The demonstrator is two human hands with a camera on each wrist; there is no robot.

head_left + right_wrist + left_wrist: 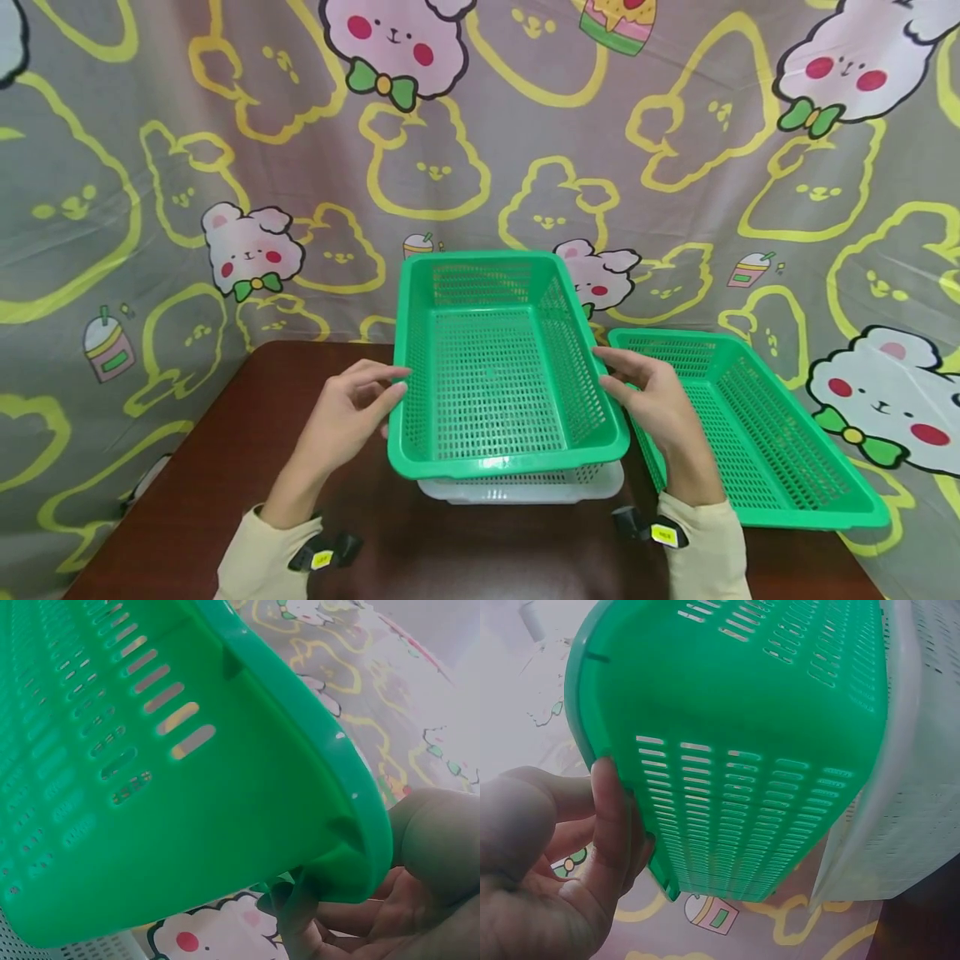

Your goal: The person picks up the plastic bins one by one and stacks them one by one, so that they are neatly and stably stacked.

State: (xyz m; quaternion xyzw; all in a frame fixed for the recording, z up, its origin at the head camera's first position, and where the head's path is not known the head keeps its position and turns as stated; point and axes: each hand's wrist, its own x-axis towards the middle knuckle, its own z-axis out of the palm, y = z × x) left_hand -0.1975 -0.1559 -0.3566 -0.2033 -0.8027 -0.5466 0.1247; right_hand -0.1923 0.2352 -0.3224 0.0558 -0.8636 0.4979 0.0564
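A green slotted plastic basket is tilted toward me, its inside bare, over a white basket. My left hand grips the green basket's left rim, thumb on one side and fingers curled beneath the lip, as the left wrist view shows. At the opposite rim, my right hand holds the same basket; its fingers curl under the lip in the right wrist view. The green basket hides most of the white one, though its wall shows close alongside in the left wrist view.
A second green basket stands on the right of the dark red-brown table, just behind and beside my right forearm. A grey curtain with cartoon rabbits hangs behind the table's far edge.
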